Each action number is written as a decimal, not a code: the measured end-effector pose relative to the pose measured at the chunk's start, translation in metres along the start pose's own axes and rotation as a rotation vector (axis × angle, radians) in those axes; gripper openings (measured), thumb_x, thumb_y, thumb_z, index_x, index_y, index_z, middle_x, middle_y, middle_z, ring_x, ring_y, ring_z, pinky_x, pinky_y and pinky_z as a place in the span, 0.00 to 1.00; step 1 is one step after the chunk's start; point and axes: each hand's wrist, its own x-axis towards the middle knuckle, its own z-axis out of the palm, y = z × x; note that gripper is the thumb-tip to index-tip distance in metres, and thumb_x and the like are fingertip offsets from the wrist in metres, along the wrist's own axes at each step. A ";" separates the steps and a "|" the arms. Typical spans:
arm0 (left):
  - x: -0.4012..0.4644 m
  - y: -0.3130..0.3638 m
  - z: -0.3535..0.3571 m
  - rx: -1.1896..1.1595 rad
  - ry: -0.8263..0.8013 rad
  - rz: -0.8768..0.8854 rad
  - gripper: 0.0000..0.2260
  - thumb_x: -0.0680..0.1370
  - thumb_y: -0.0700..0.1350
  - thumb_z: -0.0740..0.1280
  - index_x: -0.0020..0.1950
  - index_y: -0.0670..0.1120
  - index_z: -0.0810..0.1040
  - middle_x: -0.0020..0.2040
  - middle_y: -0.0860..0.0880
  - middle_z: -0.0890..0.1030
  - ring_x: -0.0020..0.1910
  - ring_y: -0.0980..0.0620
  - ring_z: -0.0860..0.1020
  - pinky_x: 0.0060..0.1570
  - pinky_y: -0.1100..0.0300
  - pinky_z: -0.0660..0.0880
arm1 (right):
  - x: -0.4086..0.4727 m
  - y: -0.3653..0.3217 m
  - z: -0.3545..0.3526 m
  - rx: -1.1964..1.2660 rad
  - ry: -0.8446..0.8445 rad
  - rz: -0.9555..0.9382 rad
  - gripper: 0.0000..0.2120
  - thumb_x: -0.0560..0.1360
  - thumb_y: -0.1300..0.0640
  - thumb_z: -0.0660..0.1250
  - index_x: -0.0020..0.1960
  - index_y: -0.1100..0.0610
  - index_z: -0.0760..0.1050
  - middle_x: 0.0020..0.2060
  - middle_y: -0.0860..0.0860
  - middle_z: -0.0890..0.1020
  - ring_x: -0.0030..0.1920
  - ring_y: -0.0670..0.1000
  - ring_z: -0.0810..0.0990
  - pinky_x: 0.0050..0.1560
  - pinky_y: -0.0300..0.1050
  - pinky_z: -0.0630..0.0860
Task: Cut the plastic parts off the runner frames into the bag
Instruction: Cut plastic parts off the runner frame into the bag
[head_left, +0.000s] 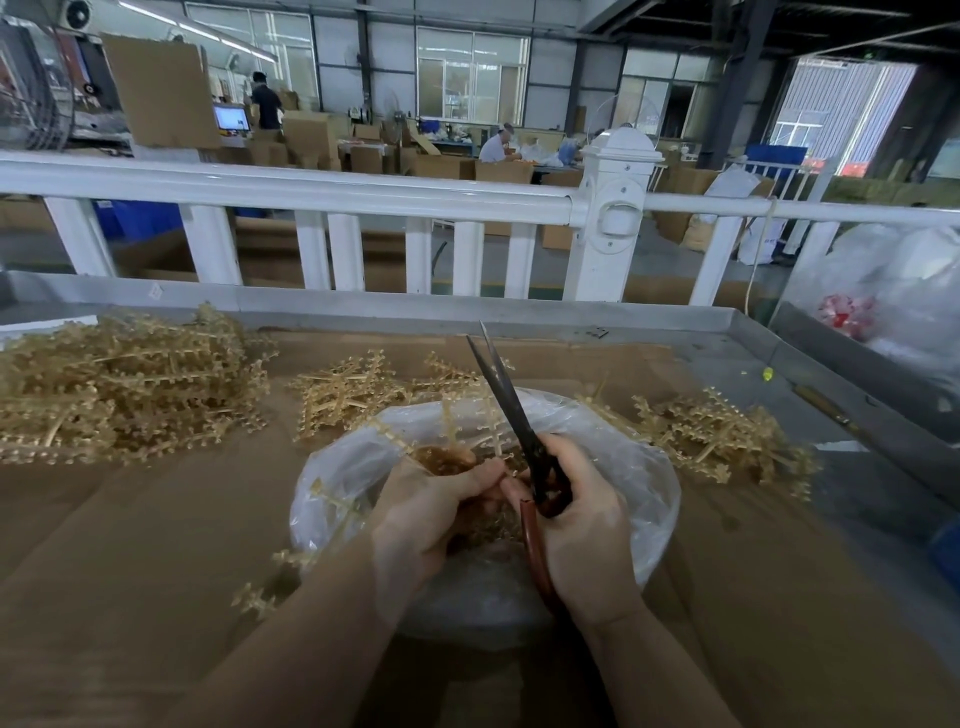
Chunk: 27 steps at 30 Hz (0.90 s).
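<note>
Right hand (582, 525) gripping red-handled scissors (511, 415) with blades pointing up and slightly parted, left hand (426, 514) beside it pinching a tan runner frame (337, 506) over the clear bag (644, 467), more runner frames (119, 384) lying heaped far left on the cardboard-covered surface (130, 545).

Both forearms reach forward — left hand (431, 512) and right hand (582, 525) curled (fingertips nearly meeting)

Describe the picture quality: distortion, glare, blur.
Head view: wide-angle lens bows the white railing; background windows blow out bright; the clear bag shows soft glare; runner frames at left smear slightly, while the scissors and both hands, left hand and right hand, stay fairly sharp.
</note>
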 end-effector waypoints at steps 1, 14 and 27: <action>0.000 0.001 0.001 -0.014 0.043 0.013 0.15 0.61 0.39 0.74 0.44 0.34 0.80 0.37 0.38 0.83 0.37 0.43 0.83 0.35 0.54 0.81 | 0.000 0.000 0.000 -0.002 0.000 -0.012 0.15 0.72 0.65 0.72 0.52 0.49 0.76 0.41 0.42 0.81 0.45 0.43 0.81 0.47 0.36 0.77; 0.014 0.023 -0.016 -0.088 0.219 0.344 0.10 0.67 0.32 0.73 0.32 0.46 0.79 0.30 0.47 0.82 0.30 0.52 0.82 0.29 0.65 0.77 | -0.004 -0.005 0.001 -0.303 -0.084 0.064 0.17 0.70 0.49 0.73 0.56 0.52 0.76 0.47 0.46 0.79 0.52 0.48 0.77 0.53 0.42 0.73; 0.016 0.017 -0.022 -0.031 0.303 0.456 0.07 0.72 0.31 0.70 0.44 0.41 0.78 0.37 0.44 0.83 0.38 0.45 0.82 0.33 0.59 0.78 | -0.007 -0.004 0.004 -0.535 -0.247 0.029 0.18 0.74 0.42 0.64 0.61 0.50 0.74 0.48 0.46 0.78 0.52 0.48 0.74 0.48 0.44 0.75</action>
